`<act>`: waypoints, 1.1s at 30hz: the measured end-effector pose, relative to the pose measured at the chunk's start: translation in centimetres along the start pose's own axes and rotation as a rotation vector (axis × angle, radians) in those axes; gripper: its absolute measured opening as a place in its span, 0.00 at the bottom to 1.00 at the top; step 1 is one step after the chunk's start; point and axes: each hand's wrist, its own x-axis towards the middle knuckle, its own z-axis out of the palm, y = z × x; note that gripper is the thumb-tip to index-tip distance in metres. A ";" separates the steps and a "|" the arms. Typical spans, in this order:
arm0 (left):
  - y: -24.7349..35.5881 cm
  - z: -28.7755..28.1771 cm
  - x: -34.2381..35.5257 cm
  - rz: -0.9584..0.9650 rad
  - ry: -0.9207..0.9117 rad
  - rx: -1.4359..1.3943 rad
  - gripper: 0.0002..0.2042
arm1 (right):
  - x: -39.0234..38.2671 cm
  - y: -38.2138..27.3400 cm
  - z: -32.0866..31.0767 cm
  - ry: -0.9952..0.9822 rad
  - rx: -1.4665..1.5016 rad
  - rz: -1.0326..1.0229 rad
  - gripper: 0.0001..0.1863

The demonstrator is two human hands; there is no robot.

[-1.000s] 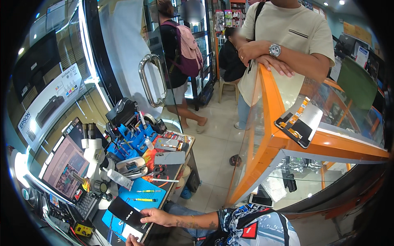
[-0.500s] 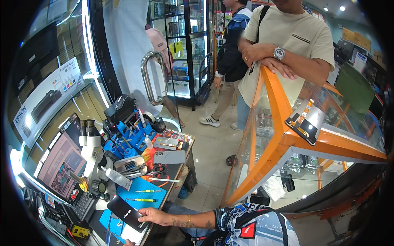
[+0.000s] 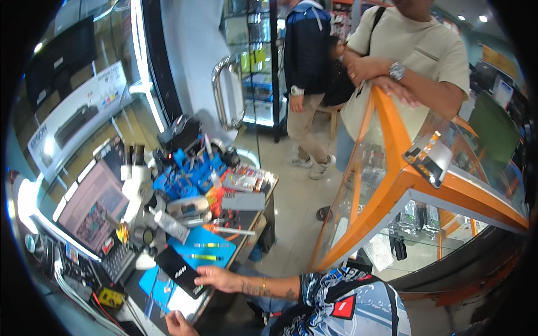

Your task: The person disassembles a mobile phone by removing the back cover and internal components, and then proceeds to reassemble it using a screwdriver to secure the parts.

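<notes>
A black smartphone (image 3: 178, 271) with its screen lit, showing pale lettering, is tilted above the left-hand desk. My right hand (image 3: 217, 278) is shut on its near right edge, thumb on top. At the lower edge shows part of my left hand (image 3: 179, 325), thumb and a finger apart, with nothing visible in it. Under the phone lies a blue work mat (image 3: 221, 242), with two yellow-green screwdrivers (image 3: 203, 257) on it. A microscope (image 3: 137, 182) stands just behind the phone, and a white tube (image 3: 170, 225) lies near its base.
A laptop (image 3: 92, 204) stands at the left. Blue tool holders (image 3: 188, 176) and a grey flat panel (image 3: 242, 201) occupy the desk's far part. To the right is an orange-framed glass counter (image 3: 386, 151) bearing a phone screen part (image 3: 430, 159). A person (image 3: 412, 50) leans on it; another stands behind.
The view has shifted, so the scene sits further right and lower. More of my left hand has come into view. My right hand still holds the smartphone. The person behind has moved.
</notes>
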 end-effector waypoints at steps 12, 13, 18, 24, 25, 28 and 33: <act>-2.7 1.6 0.6 0.039 -0.021 -0.333 0.04 | -1.6 -3.0 1.7 0.134 0.048 0.061 0.16; -2.5 1.6 0.5 0.040 -0.013 -0.320 0.04 | -1.6 -2.9 1.5 0.127 0.046 0.072 0.15; -2.2 1.9 0.5 0.020 -0.024 -0.290 0.05 | -1.6 -3.2 1.6 0.117 0.042 0.074 0.15; -0.6 2.8 0.7 0.032 -0.031 -0.239 0.10 | -1.6 -2.9 1.3 0.116 0.027 0.041 0.16; 0.0 2.6 0.6 0.060 -0.042 -0.119 0.13 | -1.6 -3.0 1.5 0.129 0.022 0.042 0.15; 4.3 4.3 0.4 0.096 -0.065 -0.114 0.15 | -1.9 -2.9 2.4 0.208 -0.117 -0.024 0.13; 7.9 7.3 1.2 0.028 -0.231 -0.366 0.21 | -3.7 -2.7 6.9 0.392 -1.000 -0.293 0.13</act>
